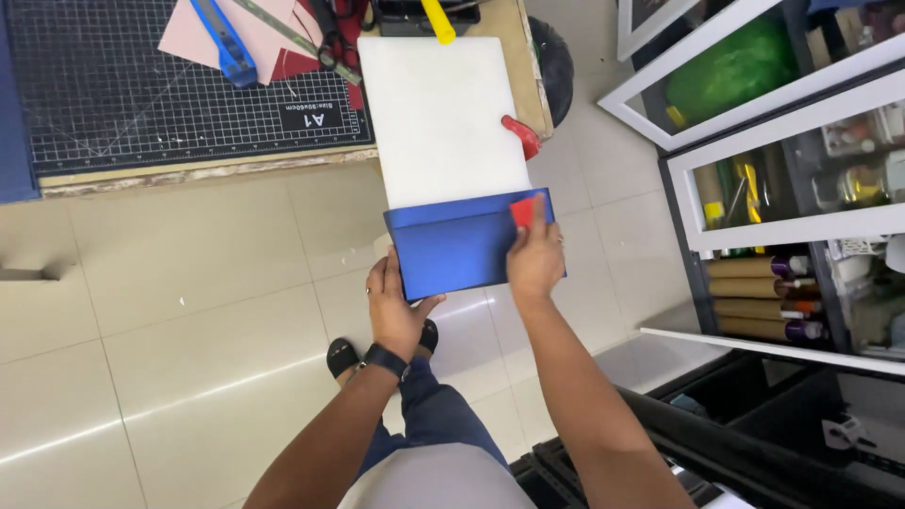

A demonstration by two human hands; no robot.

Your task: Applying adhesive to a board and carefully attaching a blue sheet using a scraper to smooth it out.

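Note:
A white board (441, 113) sticks out over the near edge of a workbench (236, 170). A shiny blue sheet (457, 250) is folded over the board's near end and hangs toward me. My left hand (396, 306) grips the sheet's lower left corner from below. My right hand (535, 259) presses a small red scraper (521, 211) flat against the sheet's right side, near the fold. A red clamp handle (521, 135) shows at the board's right edge.
A dark gridded cutting mat (113, 94) covers the bench, with a blue utility knife (223, 42), a metal ruler (297, 40), pink and red papers and a yellow handle (437, 21). Glass-front cabinets (782, 141) with rolls stand at right. Pale tiled floor lies below.

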